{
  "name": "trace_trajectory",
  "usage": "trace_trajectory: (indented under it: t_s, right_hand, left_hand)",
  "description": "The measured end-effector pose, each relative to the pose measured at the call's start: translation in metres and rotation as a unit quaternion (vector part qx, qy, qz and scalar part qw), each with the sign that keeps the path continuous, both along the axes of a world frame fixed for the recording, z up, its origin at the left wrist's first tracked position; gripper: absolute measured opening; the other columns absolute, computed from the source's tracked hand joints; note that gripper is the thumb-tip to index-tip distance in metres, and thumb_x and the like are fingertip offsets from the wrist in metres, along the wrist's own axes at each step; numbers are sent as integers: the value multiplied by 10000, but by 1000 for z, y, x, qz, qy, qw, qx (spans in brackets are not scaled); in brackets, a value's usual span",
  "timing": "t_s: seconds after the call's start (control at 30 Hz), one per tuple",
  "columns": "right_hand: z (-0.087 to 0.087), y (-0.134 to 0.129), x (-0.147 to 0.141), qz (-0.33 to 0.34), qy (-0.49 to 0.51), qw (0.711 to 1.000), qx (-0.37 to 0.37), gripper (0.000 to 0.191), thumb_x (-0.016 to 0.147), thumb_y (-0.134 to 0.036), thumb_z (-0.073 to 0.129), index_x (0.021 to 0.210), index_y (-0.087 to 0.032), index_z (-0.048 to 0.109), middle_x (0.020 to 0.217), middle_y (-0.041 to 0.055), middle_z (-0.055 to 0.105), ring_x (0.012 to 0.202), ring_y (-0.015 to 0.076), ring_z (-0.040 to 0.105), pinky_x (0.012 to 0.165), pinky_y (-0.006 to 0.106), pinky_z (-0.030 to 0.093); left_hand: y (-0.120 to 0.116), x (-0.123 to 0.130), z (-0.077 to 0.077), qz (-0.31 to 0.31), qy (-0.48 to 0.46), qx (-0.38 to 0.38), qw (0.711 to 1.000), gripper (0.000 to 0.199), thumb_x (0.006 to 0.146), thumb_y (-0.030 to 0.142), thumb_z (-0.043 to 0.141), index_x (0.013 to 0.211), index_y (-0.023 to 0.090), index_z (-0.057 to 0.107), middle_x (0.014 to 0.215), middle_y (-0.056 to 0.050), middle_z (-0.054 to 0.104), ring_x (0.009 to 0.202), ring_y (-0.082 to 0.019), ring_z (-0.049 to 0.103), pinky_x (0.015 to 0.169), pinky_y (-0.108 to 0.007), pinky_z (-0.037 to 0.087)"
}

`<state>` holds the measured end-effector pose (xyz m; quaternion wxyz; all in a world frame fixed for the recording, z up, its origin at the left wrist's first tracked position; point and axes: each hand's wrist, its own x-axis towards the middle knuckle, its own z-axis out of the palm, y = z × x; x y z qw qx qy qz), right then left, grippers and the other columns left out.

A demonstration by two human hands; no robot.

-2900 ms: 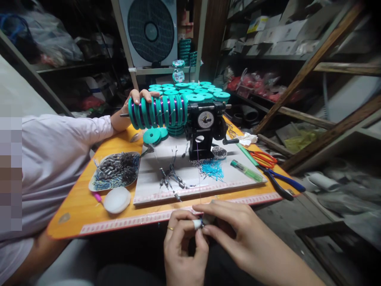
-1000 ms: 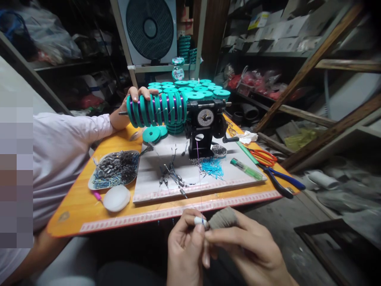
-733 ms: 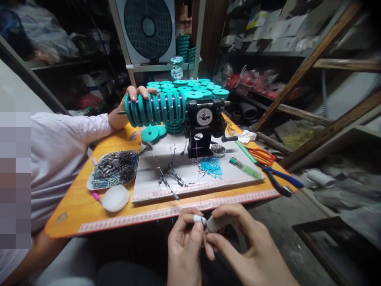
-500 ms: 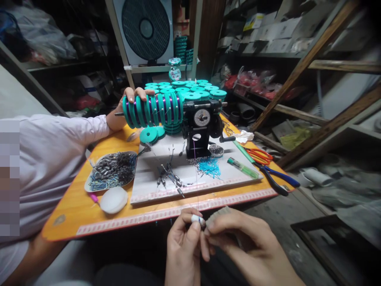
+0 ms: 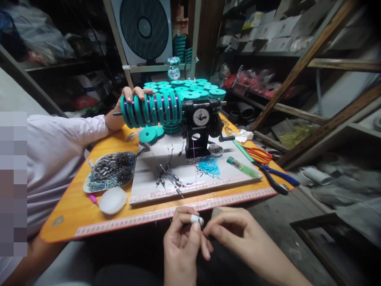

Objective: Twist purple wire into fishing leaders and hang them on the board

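Note:
In front of the table edge, my left hand (image 5: 183, 242) is closed, thumb against the index finger, which wears a white wrap (image 5: 195, 219). A thin purple line (image 5: 195, 174) runs from the black winding machine (image 5: 198, 127) down to these fingers. Close beside it on the right, my right hand (image 5: 235, 230) pinches something too small to make out. Teal spools (image 5: 150, 109) with purple line sit on the machine's shaft, and another person's hand (image 5: 135, 94) rests on them. Small metal pieces (image 5: 166, 176) and blue pieces (image 5: 210, 167) lie on the white board (image 5: 145, 190).
A tray of dark weights (image 5: 111, 171), a round white lid (image 5: 112, 200) and a pink item are at the left. Pliers (image 5: 275, 178), orange-handled scissors (image 5: 258, 154) and a green tube (image 5: 242, 167) lie right. More teal spools and a fan (image 5: 144, 28) stand behind.
My right hand has moved slightly, its thumb and index finger now pinched just right of my left fingers. The view has shifted a little. The other person's hand stays on the spools.

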<state>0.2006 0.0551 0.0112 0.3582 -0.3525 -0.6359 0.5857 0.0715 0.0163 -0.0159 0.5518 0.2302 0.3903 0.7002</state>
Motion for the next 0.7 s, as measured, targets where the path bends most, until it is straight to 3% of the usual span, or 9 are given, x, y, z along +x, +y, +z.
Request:
trace_trajectory:
  t_s: [0.13,0.23,0.37,0.47,0.7]
  right_hand:
    - [-3,3,-8,37,78,990,-109,225,811,-347,738,747,-135,701,648,20,683,611,146,648,637,279,508]
    - [-5,5,-9,39,68,990,-117,202,767,-324,779,749,-137,705,646,19,687,621,139,643,615,257,499]
    - [-9,6,-6,68,127,979,-143,171,806,-302,748,805,-139,699,643,24,700,628,135,648,640,265,492]
    - [-13,5,-8,72,180,964,-182,155,812,-287,747,842,-139,712,643,26,698,610,126,644,638,261,489]
    - [-23,-3,-23,5,248,949,-193,92,803,-277,765,798,-187,749,563,-8,667,466,86,582,529,209,473]
  left_hand:
    - [-1,-2,-2,36,112,18,993,145,778,293,740,704,189,672,919,14,547,437,-19,531,399,-157,455]
    - [-1,-4,-1,43,139,13,989,147,768,300,745,700,187,680,912,1,537,477,-32,521,382,-142,441]
    - [0,-5,-1,7,72,-12,997,167,746,308,765,691,173,685,913,-14,549,568,-78,594,459,-170,480]
    - [1,-4,1,-26,-15,-51,998,180,713,301,793,699,158,685,950,-10,567,509,-51,583,463,-175,467]
    - [-2,1,10,-50,-119,-75,989,185,671,281,834,742,152,722,823,1,667,388,-10,531,442,-148,441]
